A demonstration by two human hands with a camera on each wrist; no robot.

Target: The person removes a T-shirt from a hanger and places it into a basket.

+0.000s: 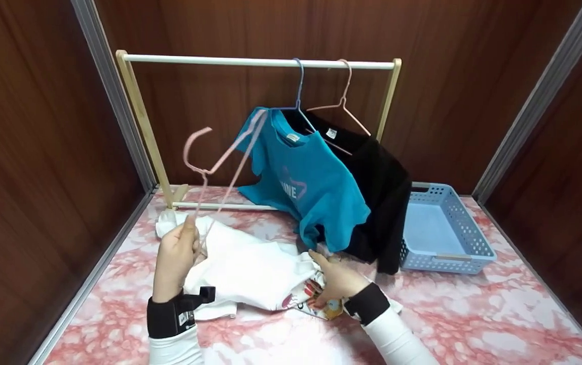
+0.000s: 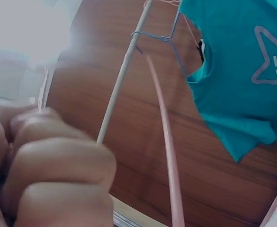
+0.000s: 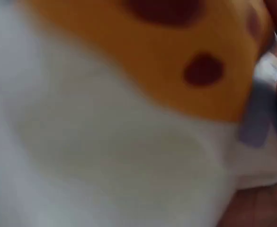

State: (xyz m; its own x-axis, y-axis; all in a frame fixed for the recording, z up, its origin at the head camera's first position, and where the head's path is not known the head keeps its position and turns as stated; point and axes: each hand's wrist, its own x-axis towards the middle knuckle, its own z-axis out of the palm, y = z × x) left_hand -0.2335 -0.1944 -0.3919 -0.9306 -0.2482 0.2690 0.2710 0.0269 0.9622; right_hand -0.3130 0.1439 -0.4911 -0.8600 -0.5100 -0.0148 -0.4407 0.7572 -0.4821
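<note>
My left hand (image 1: 177, 258) grips one end of a pink clothes hanger (image 1: 205, 171), whose hook points up and whose far end reaches in front of the teal T-shirt. The left wrist view shows curled fingers (image 2: 65, 161) close up. A white garment (image 1: 250, 268) lies bunched on the table below the hanger. At its right side my right hand (image 1: 339, 279) holds the cloth between thumb and fingers, by a colourful print. Blurred white cloth with an orange, dark-spotted print (image 3: 200, 90) fills most of the right wrist view.
Behind stands a clothes rack (image 1: 210, 60). A teal T-shirt (image 1: 291, 167) on a blue hanger (image 1: 299, 86) and a black garment (image 1: 382, 187) on a pink hanger hang from it. A light blue basket (image 1: 448, 258) stands at the right, with brown panels around.
</note>
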